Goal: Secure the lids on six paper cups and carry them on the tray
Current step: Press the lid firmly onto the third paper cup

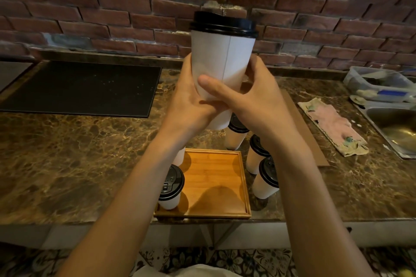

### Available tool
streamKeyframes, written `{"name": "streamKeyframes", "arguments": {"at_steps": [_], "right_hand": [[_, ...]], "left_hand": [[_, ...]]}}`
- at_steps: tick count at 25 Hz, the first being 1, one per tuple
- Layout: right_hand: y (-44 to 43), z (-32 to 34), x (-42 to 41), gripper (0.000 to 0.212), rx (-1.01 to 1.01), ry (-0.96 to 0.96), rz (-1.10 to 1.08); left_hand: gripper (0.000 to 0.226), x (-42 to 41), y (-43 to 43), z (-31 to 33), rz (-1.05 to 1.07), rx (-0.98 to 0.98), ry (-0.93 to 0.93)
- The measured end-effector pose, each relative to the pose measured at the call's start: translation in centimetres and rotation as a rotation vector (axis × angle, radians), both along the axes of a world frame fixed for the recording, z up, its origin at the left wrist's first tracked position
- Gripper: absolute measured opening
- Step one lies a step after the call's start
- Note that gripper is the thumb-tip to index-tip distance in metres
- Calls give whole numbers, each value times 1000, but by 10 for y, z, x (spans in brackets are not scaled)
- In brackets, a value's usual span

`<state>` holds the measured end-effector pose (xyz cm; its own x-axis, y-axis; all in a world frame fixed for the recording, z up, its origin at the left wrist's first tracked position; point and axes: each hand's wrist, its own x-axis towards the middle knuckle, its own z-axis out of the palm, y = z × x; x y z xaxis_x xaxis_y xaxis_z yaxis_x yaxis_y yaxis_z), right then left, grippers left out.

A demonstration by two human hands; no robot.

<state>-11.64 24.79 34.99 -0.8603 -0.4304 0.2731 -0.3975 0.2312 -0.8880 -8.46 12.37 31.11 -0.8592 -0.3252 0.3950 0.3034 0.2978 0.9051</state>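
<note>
Two bare hands hold one white paper cup (221, 60) upright, raised above a brown marble counter (78, 153) and in front of a red brick wall (112, 7). The left hand (189, 101) wraps the cup's lower left side. The right hand (254, 101) wraps the lower right side, its thumb lying across the front. A black lid (222, 24) sits on top of the held cup.

Below the hands, a square wooden tray (213, 177) lies at the counter's near edge. One lidded cup (170, 186) stands in its near left corner. A second cup (180, 155) at the far left corner is mostly hidden by the left forearm. Three more lidded cups stand on the counter along the tray's right side: far (236, 135), middle (256, 153) and near (266, 180).

A black mat (85, 87) lies to the left. A stained cloth (333, 126) and a metal sink (396, 126) lie to the right.
</note>
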Motion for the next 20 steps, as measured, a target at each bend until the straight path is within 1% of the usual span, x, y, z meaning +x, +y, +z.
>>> {"name": "streamKeyframes", "arguments": {"at_steps": [2,4,5,9,11,15,18,20], "right_hand": [[-3,0,1,87,-19,20,-20],[-3,1,1,84,-50,20,-18],[-2,2,0,84,-62,19,-10],[4,4,-3,87,-63,6,40],[6,4,-5,87,-63,-10,88],[11,5,-10,82,-71,-30,193],[16,3,-12,82,-77,-54,276],[19,0,-12,80,-103,-85,311]], "left_hand": [[86,-2,-2,-1,-27,-9,-16],[97,-3,-7,1,-96,24,-55],[98,-1,-10,4,-131,25,-64],[76,5,-18,11,-228,6,-48],[72,8,-20,14,-275,25,-58],[77,12,-27,14,-395,87,-87],[88,17,-29,13,-465,101,-127],[86,19,-28,11,-478,109,-124]]}}
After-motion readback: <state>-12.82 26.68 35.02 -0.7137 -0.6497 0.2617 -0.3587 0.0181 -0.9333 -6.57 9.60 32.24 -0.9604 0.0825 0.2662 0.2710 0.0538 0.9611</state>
